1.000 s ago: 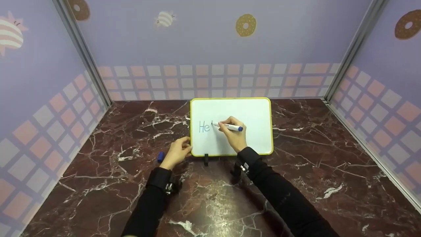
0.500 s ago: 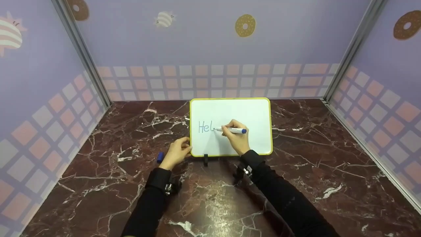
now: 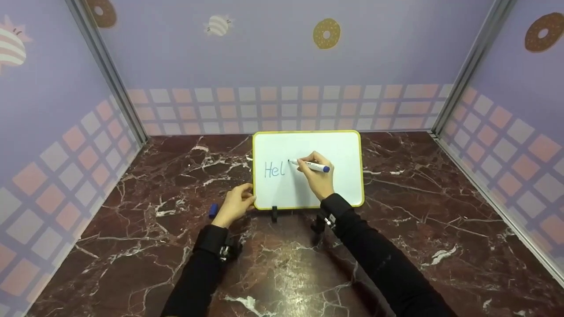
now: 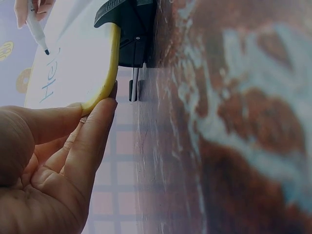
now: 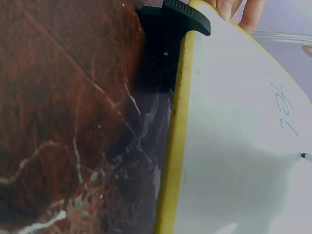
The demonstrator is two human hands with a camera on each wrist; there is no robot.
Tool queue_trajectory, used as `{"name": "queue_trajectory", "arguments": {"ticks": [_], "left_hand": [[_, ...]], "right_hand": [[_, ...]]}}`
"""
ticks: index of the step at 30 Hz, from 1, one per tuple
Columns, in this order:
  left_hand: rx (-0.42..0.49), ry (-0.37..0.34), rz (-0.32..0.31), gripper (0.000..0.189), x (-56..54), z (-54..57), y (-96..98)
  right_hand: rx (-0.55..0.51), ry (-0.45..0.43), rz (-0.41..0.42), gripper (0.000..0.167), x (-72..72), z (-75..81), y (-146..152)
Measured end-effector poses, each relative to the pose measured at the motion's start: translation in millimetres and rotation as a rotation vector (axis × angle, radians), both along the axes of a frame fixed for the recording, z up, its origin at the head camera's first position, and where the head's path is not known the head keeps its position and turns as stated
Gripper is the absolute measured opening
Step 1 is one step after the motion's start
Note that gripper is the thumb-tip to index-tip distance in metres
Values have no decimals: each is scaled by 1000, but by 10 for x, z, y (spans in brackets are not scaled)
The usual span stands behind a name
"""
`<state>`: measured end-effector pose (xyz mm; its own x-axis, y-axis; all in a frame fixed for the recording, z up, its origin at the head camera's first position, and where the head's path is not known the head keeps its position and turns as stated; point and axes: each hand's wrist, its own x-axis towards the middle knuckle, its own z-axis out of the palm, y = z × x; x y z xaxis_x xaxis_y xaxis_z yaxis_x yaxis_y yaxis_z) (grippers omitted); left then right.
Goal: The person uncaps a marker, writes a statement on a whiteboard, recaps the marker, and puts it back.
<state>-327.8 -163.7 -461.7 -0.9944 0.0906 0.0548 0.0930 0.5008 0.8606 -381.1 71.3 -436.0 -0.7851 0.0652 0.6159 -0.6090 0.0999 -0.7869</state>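
Note:
A whiteboard (image 3: 339,147) with a yellow rim leans upright on a black stand (image 3: 275,214), with "Hel" in blue letters (image 3: 274,169) on its left half. My left hand (image 3: 235,203) pinches the board's lower left corner, thumb in front and fingers behind, as the left wrist view shows. In my right hand (image 3: 320,180) is a white whiteboard marker (image 3: 315,166) with a blue end. Its dark tip points at the board just right of the "l", a little above mid-height; whether it touches cannot be told. The right wrist view shows only the marker tip (image 5: 304,155), not the right hand.
A blue marker cap (image 3: 213,210) lies on the dark red marbled tabletop (image 3: 145,246), left of my left hand. Patterned purple walls (image 3: 282,66) close off the back and both sides. The board stands near the back wall.
The "l" has gained its stroke and curved foot after "He". My right hand moved down along that stroke, then up and slightly right with the marker. My left hand stays at the corner.

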Motion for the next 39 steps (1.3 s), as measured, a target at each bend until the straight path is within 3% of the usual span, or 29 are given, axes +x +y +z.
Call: {"name": "queue_trajectory", "arguments": {"ticks": [8, 18, 27, 39], "left_hand": [[12, 7, -1, 41, -10, -19, -1], [9, -29, -10, 42, -9, 2, -9], [10, -14, -5, 43, 4, 4, -7], [8, -18, -16, 44, 13, -4, -11]], "right_hand": [[29, 3, 1, 14, 57, -22, 12], [98, 13, 58, 15, 395, 119, 58], [3, -30, -8, 13, 345, 151, 134], [50, -11, -47, 14, 342, 163, 129]]}}
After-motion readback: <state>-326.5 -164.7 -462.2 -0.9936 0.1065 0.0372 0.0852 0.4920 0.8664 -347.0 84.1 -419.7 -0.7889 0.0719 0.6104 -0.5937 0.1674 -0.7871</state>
